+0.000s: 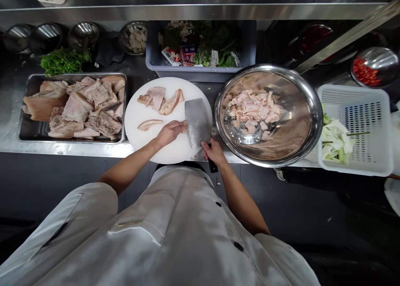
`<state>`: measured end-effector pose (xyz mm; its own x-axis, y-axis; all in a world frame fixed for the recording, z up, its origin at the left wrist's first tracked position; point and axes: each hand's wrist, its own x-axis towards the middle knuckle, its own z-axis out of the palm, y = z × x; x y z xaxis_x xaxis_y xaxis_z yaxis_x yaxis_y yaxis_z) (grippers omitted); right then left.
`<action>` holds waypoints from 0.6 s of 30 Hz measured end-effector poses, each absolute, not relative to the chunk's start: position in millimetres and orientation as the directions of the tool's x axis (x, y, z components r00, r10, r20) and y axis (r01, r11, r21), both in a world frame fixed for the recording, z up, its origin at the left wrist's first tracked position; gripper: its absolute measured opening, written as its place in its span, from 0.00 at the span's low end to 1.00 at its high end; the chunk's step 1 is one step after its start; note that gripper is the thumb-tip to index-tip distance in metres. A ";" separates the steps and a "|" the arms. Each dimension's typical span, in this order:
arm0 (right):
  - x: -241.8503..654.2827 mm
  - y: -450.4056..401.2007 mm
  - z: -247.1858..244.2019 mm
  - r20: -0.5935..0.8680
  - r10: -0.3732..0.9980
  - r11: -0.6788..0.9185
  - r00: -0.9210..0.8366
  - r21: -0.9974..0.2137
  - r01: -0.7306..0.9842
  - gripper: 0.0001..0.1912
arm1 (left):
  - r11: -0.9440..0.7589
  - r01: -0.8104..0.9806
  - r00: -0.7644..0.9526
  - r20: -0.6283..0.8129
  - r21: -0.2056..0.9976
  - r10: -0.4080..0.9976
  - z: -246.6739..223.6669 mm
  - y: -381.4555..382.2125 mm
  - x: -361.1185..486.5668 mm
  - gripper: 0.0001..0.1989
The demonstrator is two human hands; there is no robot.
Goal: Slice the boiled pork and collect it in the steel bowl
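Observation:
My right hand [215, 150] grips the handle of a broad cleaver [197, 121], whose blade stands over the right side of a round white cutting board [137, 142]. Fingers of my left hand [170, 133] are closed on a small piece of meat [184, 127] right beside the blade; much of that piece is hidden. A thin curved strip of meat [150, 124] lies left of this hand. Farther back on the board rest larger pieces of pork [154, 98]. Right of the board, a big steel bowl [293, 148] holds many cut meat slices [254, 105].
A metal tray [125, 107] of large pork chunks [76, 107] is at left, with green herbs [64, 61] behind it. At the back stands a grey bin [200, 71] with greens and wrappers. A white basket [371, 152] holds pale cut vegetables [336, 138]. An overhead shelf edge [187, 11] crosses the top.

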<state>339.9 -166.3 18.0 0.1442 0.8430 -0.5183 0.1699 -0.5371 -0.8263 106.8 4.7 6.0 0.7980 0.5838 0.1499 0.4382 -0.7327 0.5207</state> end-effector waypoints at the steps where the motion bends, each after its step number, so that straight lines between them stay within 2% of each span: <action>1: 340.2 -161.5 17.9 -0.516 0.844 -0.535 0.144 -0.828 0.169 0.17 | -0.734 0.442 0.798 0.149 0.515 0.584 6.3 4.3 106.9 0.15; 8: 349.5 -205.3 21.8 -0.503 0.861 -0.502 0.073 -0.821 0.271 0.19 | -0.739 0.420 0.791 0.186 0.526 0.582 5.3 2.4 106.7 0.15; 14: 350.3 -165.9 18.2 -0.520 0.851 -0.519 0.072 -0.813 0.262 0.20 | -0.744 0.442 0.790 0.176 0.501 0.588 3.7 3.3 105.6 0.17; 18: 351.6 -190.7 22.7 -0.501 0.863 -0.497 0.060 -0.822 0.278 0.21 | -0.738 0.446 0.788 0.168 0.506 0.592 3.6 0.5 104.7 0.16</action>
<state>351.6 -190.7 22.7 0.0601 0.8632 -0.5012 0.2785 -0.4967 -0.8220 104.7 0.5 3.6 0.7885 0.5916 0.1681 0.4459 -0.7381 0.5063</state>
